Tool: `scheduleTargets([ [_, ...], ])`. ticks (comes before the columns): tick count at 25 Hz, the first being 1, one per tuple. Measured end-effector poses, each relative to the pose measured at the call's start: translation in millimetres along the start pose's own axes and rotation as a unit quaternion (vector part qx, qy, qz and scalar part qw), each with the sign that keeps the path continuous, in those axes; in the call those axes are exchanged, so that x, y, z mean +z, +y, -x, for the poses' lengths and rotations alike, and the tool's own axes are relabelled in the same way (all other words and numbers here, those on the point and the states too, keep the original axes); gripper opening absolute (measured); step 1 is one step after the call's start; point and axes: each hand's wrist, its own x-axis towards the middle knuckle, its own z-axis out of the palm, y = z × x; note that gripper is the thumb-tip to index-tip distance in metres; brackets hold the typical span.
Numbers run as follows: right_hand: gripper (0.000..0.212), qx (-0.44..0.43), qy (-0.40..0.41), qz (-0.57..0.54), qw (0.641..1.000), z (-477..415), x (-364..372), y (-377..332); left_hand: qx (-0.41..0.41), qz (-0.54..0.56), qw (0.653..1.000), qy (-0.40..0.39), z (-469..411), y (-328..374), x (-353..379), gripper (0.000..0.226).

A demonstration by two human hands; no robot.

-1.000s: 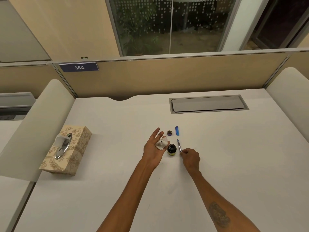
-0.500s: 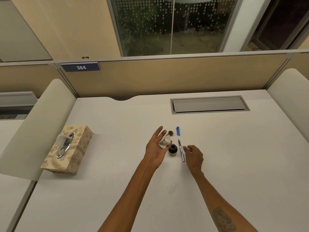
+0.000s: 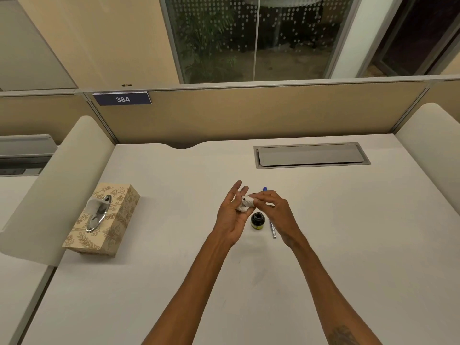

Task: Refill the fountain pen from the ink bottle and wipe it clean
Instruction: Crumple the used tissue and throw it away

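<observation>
My left hand (image 3: 230, 217) is raised palm-up over the desk and holds a crumpled white tissue (image 3: 244, 206) with dark ink spots. The fingertips of my right hand (image 3: 276, 210) pinch the tissue's right edge. Just below the hands stands the small dark ink bottle (image 3: 257, 220), with its mouth uncovered. The silver fountain pen (image 3: 273, 229) lies on the desk right of the bottle, its upper part hidden under my right hand. The tip of the blue pen cap (image 3: 264, 189) shows behind my right fingers.
A patterned tissue box (image 3: 117, 220) stands at the left of the white desk (image 3: 174, 282). A grey cable hatch (image 3: 311, 155) is set into the desk at the back right. Padded dividers flank both sides, and a partition wall closes the back.
My right hand laid the pen down beside the bottle, let go of it, then moved up and left to the tissue. The left hand rose slightly with the tissue.
</observation>
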Motion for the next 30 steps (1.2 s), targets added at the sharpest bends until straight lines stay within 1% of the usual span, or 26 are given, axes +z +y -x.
scheduleTargets([
  [4,0.021,-0.002,-0.002,-0.021,1.000,4.3,8.3,-9.8,0.018,-0.017,1.000,-0.004,2.4,2.3,-4.8,0.040],
  [11,0.021,-0.008,-0.014,-0.043,0.999,13.8,15.2,-23.5,0.040,-0.061,0.997,-0.024,13.4,10.5,-9.4,0.037],
  [14,0.018,-0.014,-0.025,-0.032,0.999,16.1,18.6,-29.5,0.030,-0.043,0.998,-0.037,24.0,15.2,-9.2,0.037],
  [18,0.012,-0.018,-0.044,0.014,0.999,20.1,29.6,-39.6,0.012,-0.002,0.999,-0.044,35.8,26.1,-12.7,0.040],
  [20,0.017,-0.027,-0.040,0.037,0.998,21.6,36.3,-43.6,0.003,0.011,0.998,-0.056,41.3,30.9,-13.9,0.044],
  [23,0.032,-0.043,-0.040,0.042,0.997,27.5,47.9,-47.4,0.002,-0.020,0.997,-0.074,47.7,37.7,-16.4,0.060],
  [25,0.042,-0.046,-0.038,0.047,0.997,31.0,54.1,-48.9,0.008,-0.034,0.996,-0.080,50.1,41.0,-18.0,0.065],
  [28,0.037,-0.053,-0.007,0.071,0.996,36.9,60.6,-46.9,0.007,-0.042,0.997,-0.070,53.1,42.4,-21.0,0.064],
  [30,0.037,-0.048,0.021,0.065,0.997,40.4,61.1,-44.3,-0.004,-0.032,0.997,-0.075,55.3,41.3,-23.8,0.058],
])
